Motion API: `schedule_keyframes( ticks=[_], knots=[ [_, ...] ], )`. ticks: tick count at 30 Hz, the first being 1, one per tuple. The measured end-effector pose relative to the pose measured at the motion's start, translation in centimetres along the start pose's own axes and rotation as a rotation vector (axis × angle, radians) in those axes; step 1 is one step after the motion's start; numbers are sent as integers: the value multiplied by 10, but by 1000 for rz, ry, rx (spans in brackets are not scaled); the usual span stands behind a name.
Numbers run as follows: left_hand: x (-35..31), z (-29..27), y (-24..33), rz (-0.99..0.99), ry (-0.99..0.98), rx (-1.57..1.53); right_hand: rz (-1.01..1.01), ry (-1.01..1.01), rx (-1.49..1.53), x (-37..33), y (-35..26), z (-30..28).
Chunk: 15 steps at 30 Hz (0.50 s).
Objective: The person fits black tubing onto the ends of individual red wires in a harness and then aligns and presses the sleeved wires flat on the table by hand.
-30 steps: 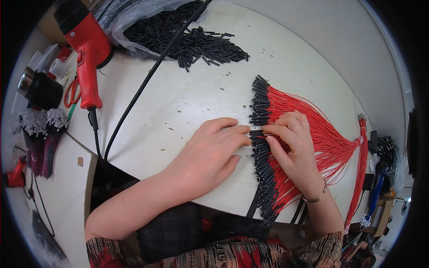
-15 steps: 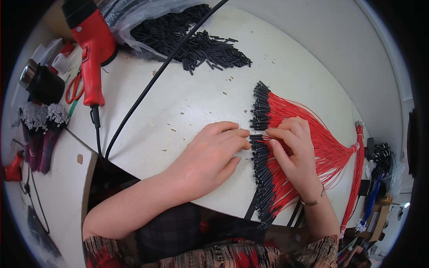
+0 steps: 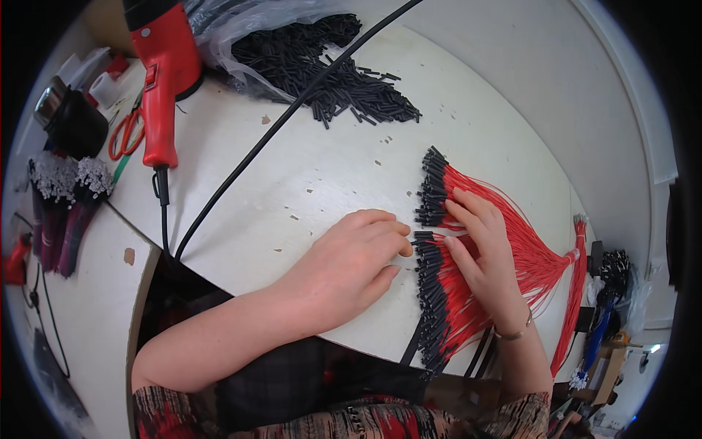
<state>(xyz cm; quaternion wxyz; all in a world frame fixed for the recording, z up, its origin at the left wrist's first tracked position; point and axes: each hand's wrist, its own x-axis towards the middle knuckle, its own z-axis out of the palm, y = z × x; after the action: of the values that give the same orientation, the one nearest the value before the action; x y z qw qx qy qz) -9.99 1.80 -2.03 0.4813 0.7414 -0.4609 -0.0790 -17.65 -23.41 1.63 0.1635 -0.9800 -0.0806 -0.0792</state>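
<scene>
A fanned bundle of red wires [image 3: 504, 227] lies on the right of the table, with black tube sleeves [image 3: 433, 293] on its left ends. A narrow gap splits the row of sleeves into a far and a near group. My left hand [image 3: 358, 256] is curled beside this gap, fingertips close to the end of a dark sleeve; what lies under the fingers is hidden. Over the wires rests my right hand [image 3: 482, 252], its thumb and forefinger apart and nothing visibly held between them.
Loose black tube pieces [image 3: 344, 88] spill from a clear plastic bag [image 3: 219, 36] at the back. A red heat gun [image 3: 161, 95] stands at the left, near orange-handled scissors [image 3: 128, 135]. A black cable [image 3: 270, 135] crosses the table. White-tipped bundles [image 3: 66, 212] lie far left.
My right thumb and forefinger have moved apart from their close position at the wire ends. My left hand stays curled by the gap. The whole view has shifted slightly.
</scene>
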Motion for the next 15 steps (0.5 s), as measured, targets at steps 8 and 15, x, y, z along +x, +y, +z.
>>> schedule_keyframes(
  ticks=[8,15],
  knots=[
    [0,-2,-2,20,10,-14,-21,-10,2,0,-2,-3],
    [-1,-3,-3,32,10,-33,16,63,35,16,1,-10]
  ],
)
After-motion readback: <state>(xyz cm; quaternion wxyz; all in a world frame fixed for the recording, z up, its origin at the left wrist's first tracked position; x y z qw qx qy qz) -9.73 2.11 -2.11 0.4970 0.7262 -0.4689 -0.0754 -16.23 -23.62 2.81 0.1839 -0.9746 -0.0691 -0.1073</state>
